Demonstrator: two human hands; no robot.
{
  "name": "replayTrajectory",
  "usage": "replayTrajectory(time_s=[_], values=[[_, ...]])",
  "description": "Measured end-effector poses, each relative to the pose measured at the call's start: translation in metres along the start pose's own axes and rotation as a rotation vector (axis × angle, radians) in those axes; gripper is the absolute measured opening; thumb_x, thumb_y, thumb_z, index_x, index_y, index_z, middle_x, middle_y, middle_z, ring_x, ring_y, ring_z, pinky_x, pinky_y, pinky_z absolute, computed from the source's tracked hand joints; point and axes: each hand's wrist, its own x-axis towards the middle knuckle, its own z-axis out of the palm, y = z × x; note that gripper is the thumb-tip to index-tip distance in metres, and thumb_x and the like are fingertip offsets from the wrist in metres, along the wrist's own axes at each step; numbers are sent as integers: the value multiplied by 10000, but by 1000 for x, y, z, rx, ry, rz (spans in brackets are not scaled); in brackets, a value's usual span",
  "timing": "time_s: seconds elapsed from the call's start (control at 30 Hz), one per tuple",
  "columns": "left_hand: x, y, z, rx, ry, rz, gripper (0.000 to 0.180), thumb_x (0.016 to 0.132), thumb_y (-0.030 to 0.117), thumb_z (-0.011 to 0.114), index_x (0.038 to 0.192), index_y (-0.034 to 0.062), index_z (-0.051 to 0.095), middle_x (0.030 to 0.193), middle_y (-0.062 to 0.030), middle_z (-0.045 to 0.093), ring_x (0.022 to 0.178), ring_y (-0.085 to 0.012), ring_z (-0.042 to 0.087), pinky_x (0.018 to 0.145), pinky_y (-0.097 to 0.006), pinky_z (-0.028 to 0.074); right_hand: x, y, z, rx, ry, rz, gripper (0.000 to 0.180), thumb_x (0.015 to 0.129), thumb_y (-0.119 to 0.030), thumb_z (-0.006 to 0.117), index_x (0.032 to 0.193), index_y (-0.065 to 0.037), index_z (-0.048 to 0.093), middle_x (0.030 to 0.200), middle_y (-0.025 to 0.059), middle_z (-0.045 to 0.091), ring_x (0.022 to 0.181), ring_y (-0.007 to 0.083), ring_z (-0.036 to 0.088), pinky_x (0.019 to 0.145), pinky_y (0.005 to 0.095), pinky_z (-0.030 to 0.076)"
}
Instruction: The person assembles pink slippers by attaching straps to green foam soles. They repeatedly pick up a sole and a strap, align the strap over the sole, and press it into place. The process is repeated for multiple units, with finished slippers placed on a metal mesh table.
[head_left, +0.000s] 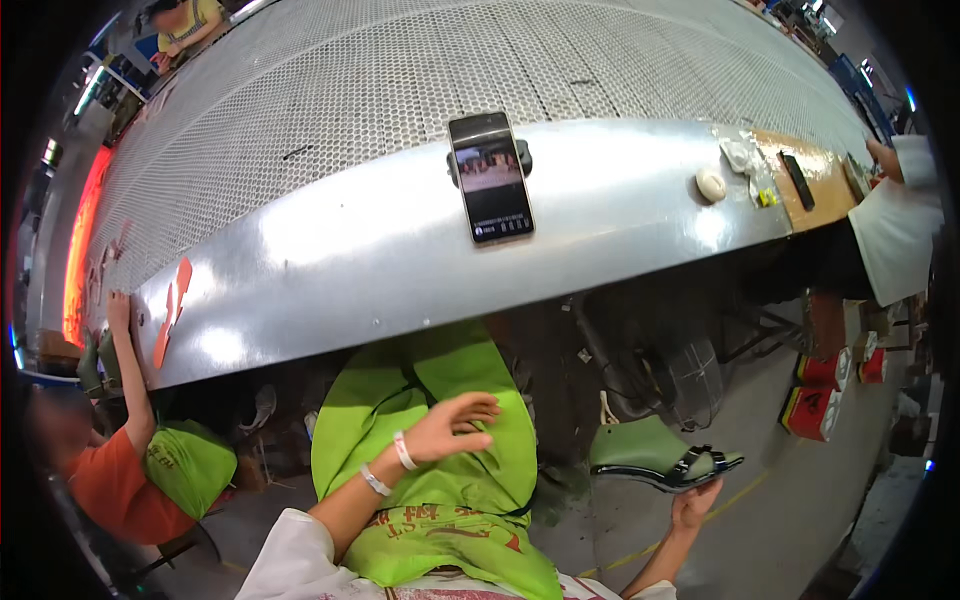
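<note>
My right hand grips a black strappy sandal from beneath, out to the right of my lap. The sandal is fitted on a green shoe last, sole down, its toe pointing right. My left hand hovers over my green apron, holding nothing, its fingers loosely bent and apart. Ahead of me a phone leans on a dark stand on the metal table edge, its screen lit.
A metal table edge borders a wide mesh conveyor. Orange cut pieces lie at its left, near a co-worker in orange. At right are a white round object, another worker's sleeve, a floor fan and red boxes.
</note>
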Motion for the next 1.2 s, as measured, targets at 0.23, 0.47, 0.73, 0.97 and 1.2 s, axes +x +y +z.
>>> replayTrajectory(time_s=[0.23,0.47,0.73,0.97,1.2], values=[[5,50,18,-396,-293,91,992,759,425,784,1471,-1,240,1434,-169,395,1262,-233,462,1014,-365,413,51,-22,131,463,-178,112,691,758,-380,800,1264,-146,393,1166,155,604,998,268,632,834,416,543],[-52,52,10,-610,3,319,822,695,132,781,1380,-88,383,1296,-134,540,1180,-208,526,1028,-330,378,84,-6,239,740,-618,404,422,992,-481,358,1181,-122,476,1191,258,590,1118,450,570,975,624,413],[-87,89,9,-58,696,633,774,680,97,799,1322,-124,428,1187,-153,610,1055,-192,599,880,-291,468,81,-38,387,566,-738,523,1057,745,-773,527,1465,-46,262,1473,161,334,1319,289,402,1050,466,390],[-113,76,0,549,840,707,848,630,113,848,1347,-33,419,1261,-301,546,1121,-352,609,880,-365,514,56,-22,444,835,-821,820,1052,712,-698,676,1390,15,305,1195,172,551,1093,251,576,932,381,500],[-150,60,-25,609,807,820,794,589,228,903,1225,-15,493,1245,-241,555,1087,-373,600,923,-449,488,33,-8,480,977,-888,843,1110,680,-760,646,1384,27,302,1110,171,589,1025,238,603,873,370,535]])
